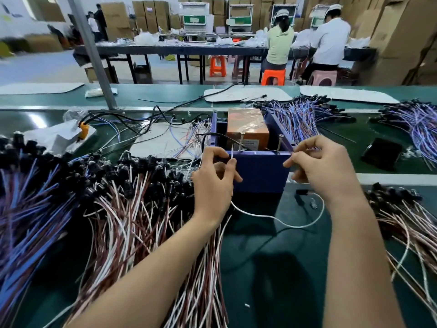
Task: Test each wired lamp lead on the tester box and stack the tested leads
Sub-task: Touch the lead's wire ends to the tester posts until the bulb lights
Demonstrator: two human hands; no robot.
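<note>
Ana: Where is the lead the person is testing?

Ben: It is right in front of the tester box [260,171]. The left hand [214,176] pinches the white end of the lead [272,217] and holds it up by a screw [241,140] on top of the box. The right hand [324,169] is at the box's right front corner. Its fingers pinch something thin, most likely the lead's other end. The rest of the lead hangs in a loop on the worktop [260,292] in front of the box.

Ana: Is the job nearly done?

Ben: It does not look so. A big pile of red-and-white leads [132,209] lies left of the box, and another pile [402,216] lies right of it. Blue leads [302,114] lie behind the box too. Only one lead is on test, so lots are likely left.

Ana: Which pile is the tested one?

Ben: The picture does not say. The wire in the right hand is too thin to see well. The lamp end [313,204] is a small blur below that hand, so nobody can tell if it lights. The piles also run off the edges.
</note>
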